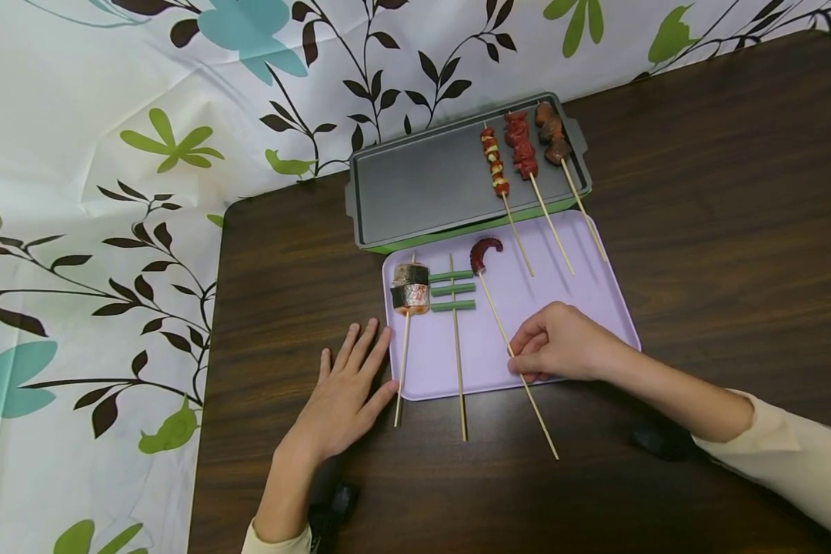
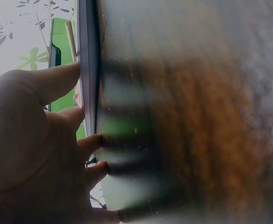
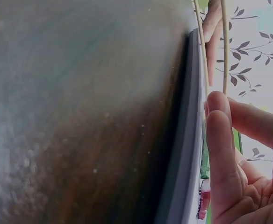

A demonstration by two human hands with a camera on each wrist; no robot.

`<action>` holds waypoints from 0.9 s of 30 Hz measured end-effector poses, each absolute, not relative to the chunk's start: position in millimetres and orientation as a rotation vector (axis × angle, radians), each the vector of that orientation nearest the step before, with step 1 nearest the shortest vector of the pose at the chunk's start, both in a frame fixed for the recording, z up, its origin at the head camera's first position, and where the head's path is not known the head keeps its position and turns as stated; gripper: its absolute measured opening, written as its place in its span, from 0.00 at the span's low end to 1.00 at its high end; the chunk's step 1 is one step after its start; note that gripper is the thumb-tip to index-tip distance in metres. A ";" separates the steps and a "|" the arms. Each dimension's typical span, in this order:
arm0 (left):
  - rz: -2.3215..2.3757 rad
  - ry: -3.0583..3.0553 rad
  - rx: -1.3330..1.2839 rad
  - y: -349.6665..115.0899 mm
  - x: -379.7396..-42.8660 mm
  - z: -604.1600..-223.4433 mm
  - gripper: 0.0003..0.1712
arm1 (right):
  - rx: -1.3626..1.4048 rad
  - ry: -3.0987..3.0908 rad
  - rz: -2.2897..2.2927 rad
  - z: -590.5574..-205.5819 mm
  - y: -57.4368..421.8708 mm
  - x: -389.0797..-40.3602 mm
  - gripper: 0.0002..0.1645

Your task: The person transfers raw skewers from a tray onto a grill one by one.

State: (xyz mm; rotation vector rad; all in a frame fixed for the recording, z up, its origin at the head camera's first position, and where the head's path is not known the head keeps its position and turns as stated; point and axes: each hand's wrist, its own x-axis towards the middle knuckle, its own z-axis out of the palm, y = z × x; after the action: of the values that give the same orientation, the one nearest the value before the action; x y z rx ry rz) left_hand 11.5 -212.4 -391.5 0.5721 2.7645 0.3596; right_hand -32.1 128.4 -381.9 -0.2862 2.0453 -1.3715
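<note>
My right hand (image 1: 568, 342) pinches the wooden stick of a skewer with a curled dark red octopus tentacle (image 1: 478, 258) at its far end. The skewer slants over the lilac tray (image 1: 599, 288), its bare end past the front edge. In the right wrist view, thumb and fingertips meet at the stick (image 3: 226, 51). My left hand (image 1: 342, 404) lies with fingers extended at the tray's left edge, thumb close to the stick of a skewer with seaweed-banded pieces (image 1: 410, 297). Between these two skewers lies one with three green stalks (image 1: 453, 305) set crosswise.
Behind the tray stands a grey-topped green tabletop grill (image 1: 422, 185). On its right side lie a red-and-green skewer (image 1: 495, 163), a red meat skewer (image 1: 522, 146) and a brown meat skewer (image 1: 552, 132), their sticks reaching over the tray. A leaf-patterned sheet (image 1: 180, 323) borders the dark wooden table (image 1: 720, 231).
</note>
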 end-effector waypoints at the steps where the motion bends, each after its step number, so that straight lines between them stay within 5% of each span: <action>1: 0.363 2.767 0.573 -212.5 11.4 -391.7 0.41 | -0.281 2.041 -1.376 -381.3 128.8 -31.7 0.07; 27: 0.356 2.757 0.570 -211.6 11.5 -390.3 0.41 | -0.494 2.163 -1.363 -336.2 129.0 -16.9 0.06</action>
State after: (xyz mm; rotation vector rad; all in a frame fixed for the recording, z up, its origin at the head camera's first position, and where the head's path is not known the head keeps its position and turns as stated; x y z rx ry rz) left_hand 11.5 -211.6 -390.3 0.5703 2.7568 0.3564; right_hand -16.9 129.0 -336.2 -0.4938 2.1626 -1.3629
